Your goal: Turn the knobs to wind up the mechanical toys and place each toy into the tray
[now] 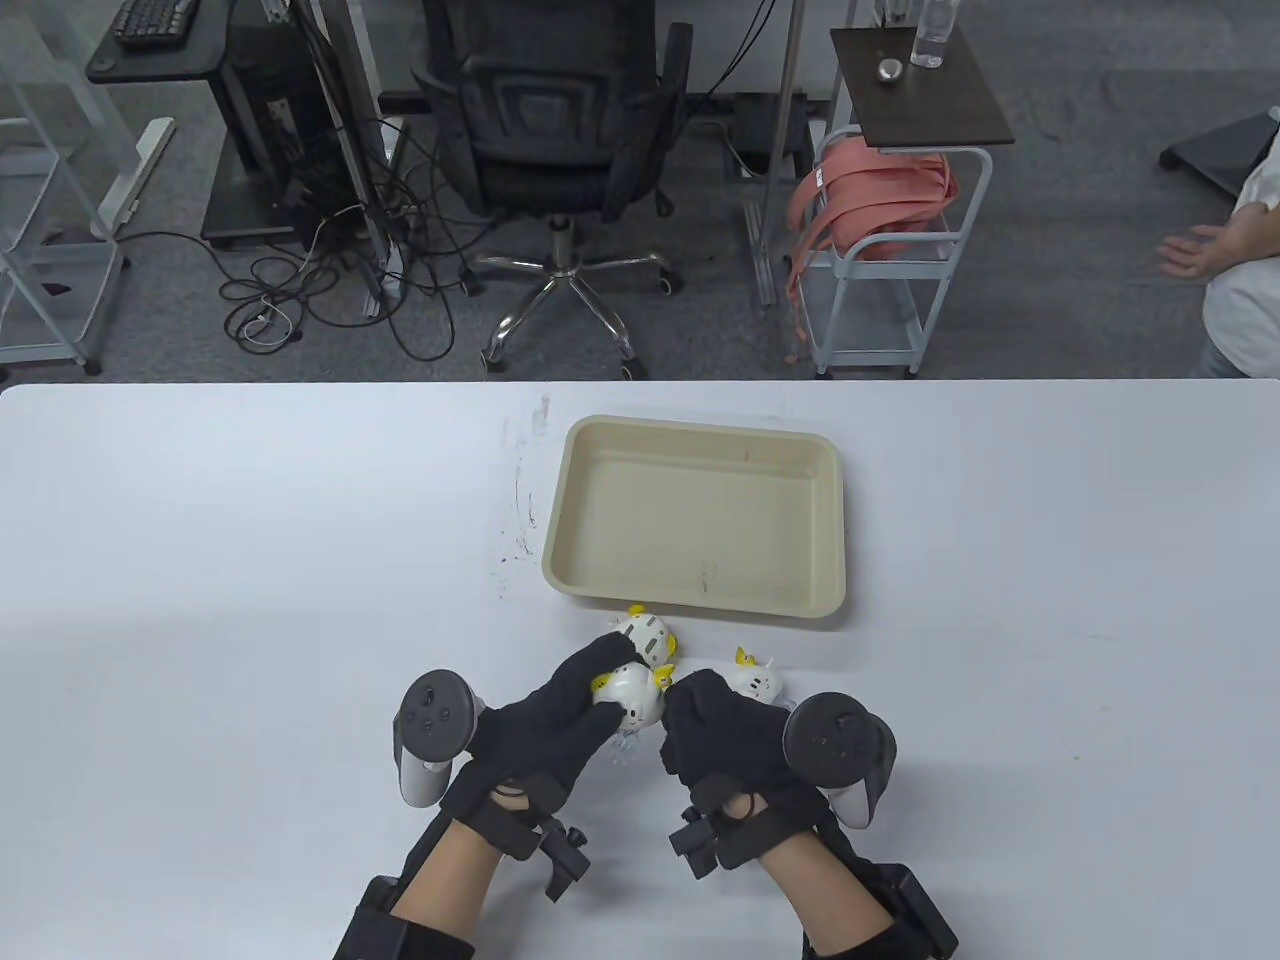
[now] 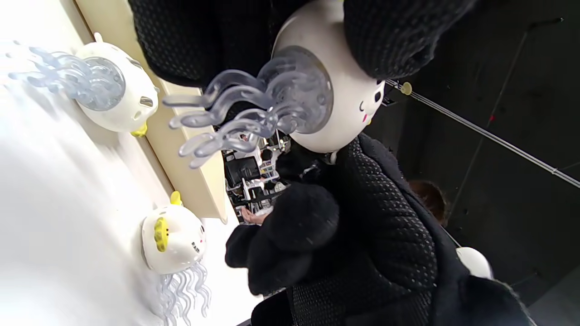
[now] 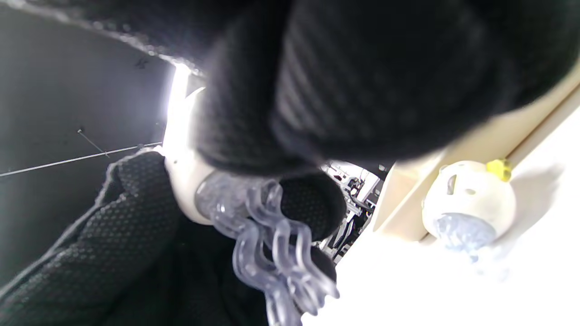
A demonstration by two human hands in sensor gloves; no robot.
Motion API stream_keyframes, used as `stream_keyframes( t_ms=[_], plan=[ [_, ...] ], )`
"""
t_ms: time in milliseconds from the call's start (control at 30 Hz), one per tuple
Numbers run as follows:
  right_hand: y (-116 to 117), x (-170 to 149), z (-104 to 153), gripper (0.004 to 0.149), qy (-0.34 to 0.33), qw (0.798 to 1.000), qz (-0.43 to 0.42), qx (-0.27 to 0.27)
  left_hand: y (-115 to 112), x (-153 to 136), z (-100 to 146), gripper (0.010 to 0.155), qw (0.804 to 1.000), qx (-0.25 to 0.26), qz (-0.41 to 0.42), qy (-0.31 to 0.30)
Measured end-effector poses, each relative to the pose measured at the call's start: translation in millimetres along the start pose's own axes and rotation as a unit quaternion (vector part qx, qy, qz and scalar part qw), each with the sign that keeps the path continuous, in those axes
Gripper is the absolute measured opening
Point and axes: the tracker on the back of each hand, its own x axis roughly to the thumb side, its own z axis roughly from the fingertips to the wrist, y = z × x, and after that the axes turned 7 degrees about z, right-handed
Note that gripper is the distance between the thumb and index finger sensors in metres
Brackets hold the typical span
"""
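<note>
A white jellyfish toy (image 1: 632,702) with clear tentacles (image 2: 253,113) is held above the table between both hands. My left hand (image 1: 575,700) grips its body (image 2: 349,95) from the left. My right hand (image 1: 715,725) curls its fingers against the toy's right side; the knob there is hidden. A second toy (image 1: 645,638) lies on the table against the beige tray's (image 1: 700,600) near wall. A third toy (image 1: 755,682), with a yellow knob (image 2: 160,233), lies just beyond my right hand. Nothing lies in the tray.
The tray stands at the table's middle, just beyond both hands. White tabletop (image 1: 250,600) spreads to the left and right. Past the far edge are an office chair (image 1: 560,130), a cart (image 1: 890,250) and a seated person (image 1: 1235,270).
</note>
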Motion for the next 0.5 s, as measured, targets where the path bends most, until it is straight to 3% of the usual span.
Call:
stream_keyframes(
  t_ms=[167, 500],
  plan=[
    [1, 8, 1, 0.045, -0.029, 0.999, 0.035, -0.012, 0, -2, 0, 0.064, 1.000, 0.006, -0.001, 0.013],
    [10, 22, 4, 0.050, -0.078, 0.992, 0.096, 0.025, 3, -7, 1, 0.066, 0.998, 0.028, 0.050, 0.032]
  ],
)
